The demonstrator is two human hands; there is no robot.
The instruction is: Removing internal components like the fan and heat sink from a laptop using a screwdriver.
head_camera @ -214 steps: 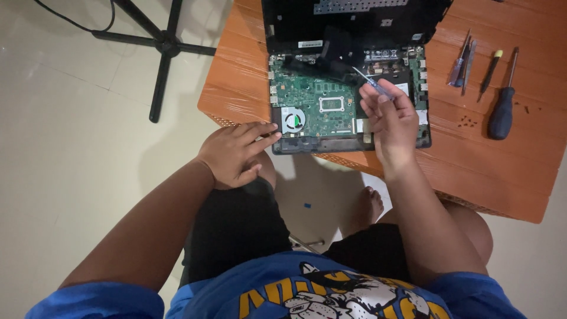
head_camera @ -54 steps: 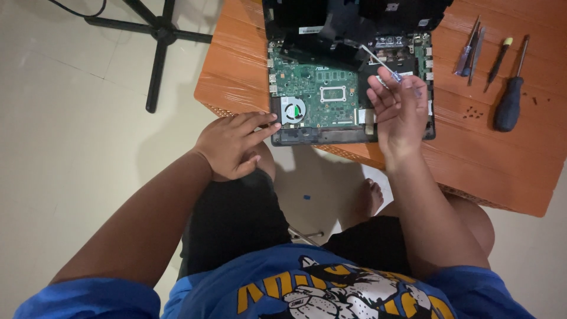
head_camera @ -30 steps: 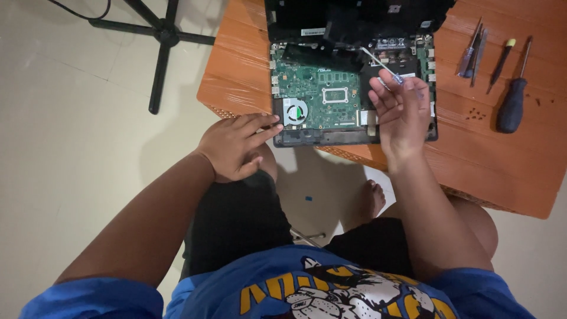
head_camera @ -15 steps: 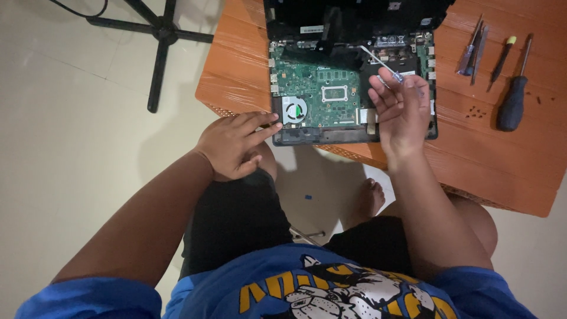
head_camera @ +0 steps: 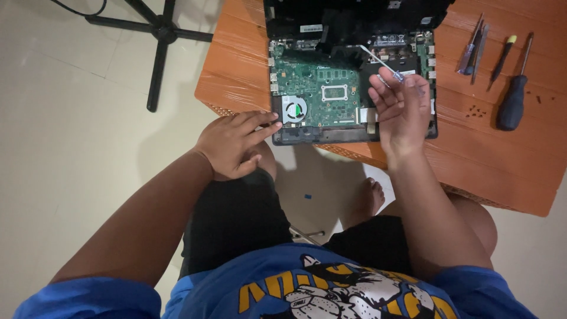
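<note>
Head view: right hand point(head_camera: 400, 109) pinches a thin metal tool point(head_camera: 381, 64) over the opened laptop point(head_camera: 348, 88); left hand point(head_camera: 233, 145), fingers loosely spread and empty, steadies its corner. Careful prying seems due.

Screwdrivers point(head_camera: 512, 94), tweezers point(head_camera: 472, 53), stand point(head_camera: 158, 35)

The left hand point(head_camera: 233, 145) sits left of centre in the frame, palm down, fingers stretched toward the right and slightly spread, thumb tucked beneath. Its bare forearm runs down to the lower left, ending in a blue sleeve. The right hand point(head_camera: 401, 106) is raised in the upper right of centre, fingers curled upward and pinched together near the tips. Its forearm drops straight toward the lower right.
</note>
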